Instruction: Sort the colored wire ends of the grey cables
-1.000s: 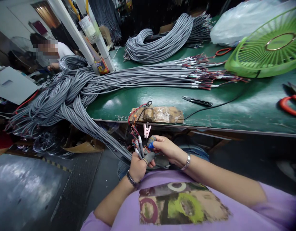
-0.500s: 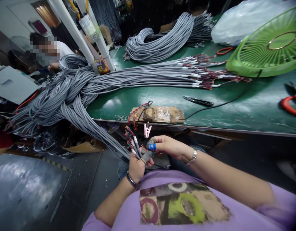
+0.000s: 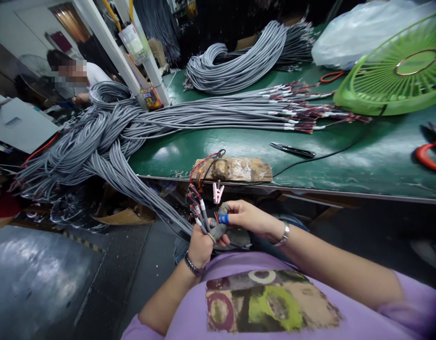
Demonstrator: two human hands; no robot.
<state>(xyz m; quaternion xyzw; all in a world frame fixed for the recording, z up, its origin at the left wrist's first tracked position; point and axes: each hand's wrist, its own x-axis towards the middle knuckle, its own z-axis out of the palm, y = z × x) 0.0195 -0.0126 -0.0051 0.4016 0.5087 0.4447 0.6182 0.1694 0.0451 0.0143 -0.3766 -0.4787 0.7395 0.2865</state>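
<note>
My left hand (image 3: pixel 203 243) is closed round the ends of several grey cables (image 3: pixel 147 203), whose stripped coloured wires (image 3: pixel 195 203) stick up above the fist. Grey coverings wrap its thumb and a finger. My right hand (image 3: pixel 239 218), with a blue band on one finger, pinches thin wires beside the left thumb. Just above the hands, a pink clip (image 3: pixel 218 192) hangs at the bench edge by a wooden block (image 3: pixel 246 169) with red and black leads.
On the green bench (image 3: pixel 168 158) lie long grey cables (image 3: pixel 211 109), coiled cables (image 3: pixel 235 71), snips (image 3: pixel 292 150), red-handled scissors (image 3: pixel 430 158), a green fan (image 3: pixel 412 66) and a white plastic bag (image 3: pixel 359 35). A person (image 3: pixel 94 74) sits at the far left.
The right fingers have shifted slightly at the wires by the left thumb. The left hand keeps its hold on the cables. The whole view has moved a little.
</note>
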